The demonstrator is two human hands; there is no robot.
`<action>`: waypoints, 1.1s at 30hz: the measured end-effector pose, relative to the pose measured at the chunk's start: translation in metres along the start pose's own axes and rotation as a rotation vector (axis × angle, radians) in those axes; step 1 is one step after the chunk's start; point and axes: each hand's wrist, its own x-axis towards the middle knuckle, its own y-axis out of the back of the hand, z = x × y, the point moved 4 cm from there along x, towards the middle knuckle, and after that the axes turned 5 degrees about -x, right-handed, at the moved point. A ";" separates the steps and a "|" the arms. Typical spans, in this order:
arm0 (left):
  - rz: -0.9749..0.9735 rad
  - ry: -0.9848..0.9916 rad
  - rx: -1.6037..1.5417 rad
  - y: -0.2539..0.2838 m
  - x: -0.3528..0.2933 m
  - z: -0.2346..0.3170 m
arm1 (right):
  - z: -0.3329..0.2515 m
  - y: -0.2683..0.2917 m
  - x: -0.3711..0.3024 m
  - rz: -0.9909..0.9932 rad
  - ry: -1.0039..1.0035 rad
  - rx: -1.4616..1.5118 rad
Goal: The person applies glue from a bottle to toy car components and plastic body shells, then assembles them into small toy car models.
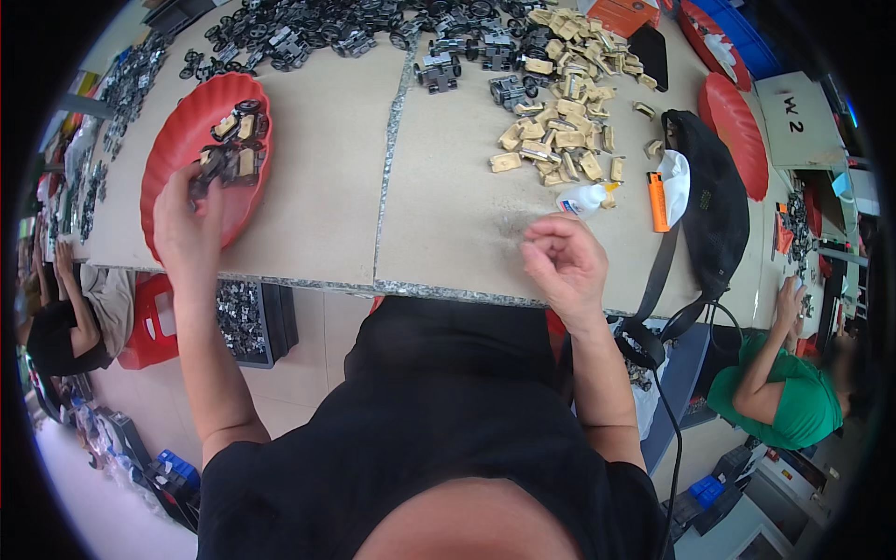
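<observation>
My left hand reaches into a red scalloped tray on the left. Its fingers are closed around a dark toy vehicle chassis, partly hidden and a little blurred. Beside that lie tan-and-black toy vehicles in the same tray. Over the near part of the table, my right hand is curled with thumb and fingertips pressed together; whether anything small is between them cannot be made out. Just beyond it lies a small white bottle with a yellow tip. Farther back is a heap of tan toy body parts.
Many black and grey wheeled chassis cover the far table. At right are an orange lighter, a black pouch with straps over the edge, and another red tray. Co-workers sit at both sides, one in a green shirt.
</observation>
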 end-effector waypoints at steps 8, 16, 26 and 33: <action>-0.085 -0.366 -0.336 -0.032 0.002 0.080 | -0.002 0.045 -0.008 0.573 0.120 -0.198; -0.538 -0.805 -0.598 -0.116 -0.017 0.194 | 0.006 0.037 0.009 0.411 -0.023 -0.458; -1.003 -0.055 -1.286 -0.126 -0.027 0.178 | -0.005 0.029 0.011 0.414 0.037 0.019; -1.271 0.750 -2.000 -0.124 -0.041 0.170 | 0.005 0.025 0.007 0.239 -0.231 0.510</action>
